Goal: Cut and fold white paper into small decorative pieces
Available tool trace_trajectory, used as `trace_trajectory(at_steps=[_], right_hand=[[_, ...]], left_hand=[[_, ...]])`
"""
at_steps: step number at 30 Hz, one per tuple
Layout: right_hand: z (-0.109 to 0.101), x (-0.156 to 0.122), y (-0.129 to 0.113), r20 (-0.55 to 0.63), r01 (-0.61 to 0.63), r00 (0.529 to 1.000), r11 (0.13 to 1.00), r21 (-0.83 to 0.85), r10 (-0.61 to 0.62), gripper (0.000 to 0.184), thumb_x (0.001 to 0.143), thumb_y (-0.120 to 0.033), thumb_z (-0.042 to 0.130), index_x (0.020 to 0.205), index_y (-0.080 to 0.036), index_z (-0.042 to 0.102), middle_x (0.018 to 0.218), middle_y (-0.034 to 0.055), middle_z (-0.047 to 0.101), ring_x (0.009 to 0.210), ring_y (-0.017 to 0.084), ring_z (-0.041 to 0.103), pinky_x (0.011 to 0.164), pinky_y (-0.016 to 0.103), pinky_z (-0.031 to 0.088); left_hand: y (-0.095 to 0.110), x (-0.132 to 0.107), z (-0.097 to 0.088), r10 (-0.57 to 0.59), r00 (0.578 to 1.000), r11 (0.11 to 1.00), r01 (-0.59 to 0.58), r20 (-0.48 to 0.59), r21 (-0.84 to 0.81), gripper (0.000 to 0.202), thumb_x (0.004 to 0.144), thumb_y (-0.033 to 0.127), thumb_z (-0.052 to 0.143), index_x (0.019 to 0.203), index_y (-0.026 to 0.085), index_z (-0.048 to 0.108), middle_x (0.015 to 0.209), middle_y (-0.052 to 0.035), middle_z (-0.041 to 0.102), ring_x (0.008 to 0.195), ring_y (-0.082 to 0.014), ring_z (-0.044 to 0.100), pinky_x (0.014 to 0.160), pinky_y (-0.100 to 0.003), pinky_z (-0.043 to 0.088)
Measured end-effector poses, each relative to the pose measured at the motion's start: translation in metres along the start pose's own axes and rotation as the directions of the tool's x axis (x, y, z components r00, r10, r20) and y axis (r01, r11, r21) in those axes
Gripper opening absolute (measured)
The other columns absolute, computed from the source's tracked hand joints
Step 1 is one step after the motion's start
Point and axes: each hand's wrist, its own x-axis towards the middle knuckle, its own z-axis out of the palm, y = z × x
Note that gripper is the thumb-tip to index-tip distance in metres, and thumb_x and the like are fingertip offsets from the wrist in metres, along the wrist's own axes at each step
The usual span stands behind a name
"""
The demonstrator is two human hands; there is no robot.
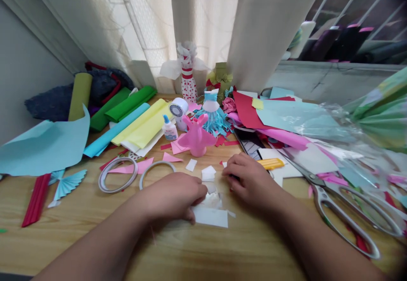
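My left hand (178, 194) is curled at the left end of a white paper strip (212, 217) on the wooden table, its thumb and fingers closing on that edge. Small white paper pieces (208, 173) lie just beyond its fingertips. Across from it, my right hand (246, 179) rests with bent fingers on the table; what they hold, if anything, is hidden. A yellow utility knife (270, 163) lies against the back of this hand. Behind both hands a pink paper figure (199, 136) with wings stands upright. A tape roll (157, 171) is partly covered by my left hand.
Large scissors (341, 204) lie at the right, beside clear plastic and paper. Another tape roll (118, 175) is at the left. Behind stand a glue bottle (169, 129), a blue fringed figure (212, 113) and a wrapped bottle (188, 82). Rolled green paper (130, 103) lies back left.
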Motion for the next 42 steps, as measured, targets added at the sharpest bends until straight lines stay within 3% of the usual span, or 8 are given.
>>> trace_trajectory(at_steps=[4, 10, 18, 26, 34, 42], right_hand=[[-0.007, 0.001, -0.007, 0.154, 0.073, 0.985, 0.997, 0.014, -0.075, 0.026, 0.066, 0.001, 0.053, 0.077, -0.019, 0.065, 0.088, 0.0053, 0.057, 0.086, 0.019, 0.049, 0.076, 0.033, 0.040], [-0.005, 0.001, -0.014, 0.253, 0.106, 0.961, 0.993, 0.046, -0.114, 0.024, 0.077, -0.007, 0.054, 0.083, -0.024, 0.070, 0.085, 0.0036, 0.058, 0.083, 0.018, 0.047, 0.076, 0.033, 0.036], [0.001, 0.000, -0.008, 0.217, 0.119, 0.969, 0.993, -0.009, -0.114, 0.014, 0.079, -0.009, 0.055, 0.076, -0.018, 0.065, 0.085, 0.0038, 0.060, 0.084, 0.017, 0.048, 0.077, 0.033, 0.034], [-0.008, 0.002, -0.010, 0.200, 0.072, 0.976, 0.996, 0.055, -0.082, 0.016, 0.067, -0.001, 0.054, 0.071, -0.017, 0.059, 0.081, 0.0032, 0.058, 0.082, 0.017, 0.050, 0.078, 0.034, 0.036], [-0.007, 0.002, -0.005, 0.118, 0.037, 0.991, 0.978, 0.203, -0.063, 0.018, 0.068, -0.001, 0.053, 0.071, -0.018, 0.054, 0.078, 0.0015, 0.057, 0.079, 0.016, 0.051, 0.075, 0.032, 0.037], [-0.008, 0.003, -0.005, 0.120, 0.046, 0.990, 0.971, 0.236, -0.077, 0.018, 0.069, -0.001, 0.053, 0.071, -0.019, 0.055, 0.079, 0.0020, 0.058, 0.080, 0.016, 0.052, 0.077, 0.033, 0.038]], left_hand=[[-0.006, 0.000, 0.001, 0.001, 1.000, 1.000, -0.001, 0.018, 0.000, 0.028, 0.059, 0.022, 0.079, 0.074, 0.019, 0.055, 0.079, 0.0034, 0.063, 0.067, -0.0147, 0.055, 0.052, -0.022, 0.028], [-0.008, -0.001, -0.002, 0.015, 1.000, 1.000, -0.015, 0.005, -0.025, 0.021, 0.066, 0.026, 0.074, 0.074, 0.019, 0.055, 0.077, 0.0031, 0.062, 0.067, -0.0142, 0.054, 0.053, -0.022, 0.029], [-0.001, 0.005, -0.004, -0.024, 0.989, 0.998, 0.016, -0.146, -0.056, 0.002, 0.078, 0.020, 0.058, 0.076, 0.019, 0.057, 0.078, 0.0024, 0.063, 0.070, -0.0135, 0.055, 0.058, -0.022, 0.033], [-0.001, 0.012, 0.003, -0.093, 0.941, 0.994, 0.068, -0.326, -0.086, 0.004, 0.077, 0.020, 0.056, 0.080, 0.019, 0.059, 0.072, 0.0014, 0.061, 0.065, -0.0141, 0.053, 0.057, -0.023, 0.032], [0.000, 0.017, 0.013, -0.101, 0.933, 0.985, 0.045, -0.345, -0.167, 0.019, 0.074, 0.025, 0.061, 0.093, 0.022, 0.061, 0.071, 0.0020, 0.061, 0.064, -0.0139, 0.053, 0.056, -0.022, 0.033], [0.006, 0.030, 0.021, -0.125, 0.932, 0.987, 0.083, -0.341, -0.134, 0.010, 0.078, 0.025, 0.056, 0.085, 0.022, 0.062, 0.070, 0.0011, 0.064, 0.065, -0.0150, 0.056, 0.056, -0.022, 0.034]])
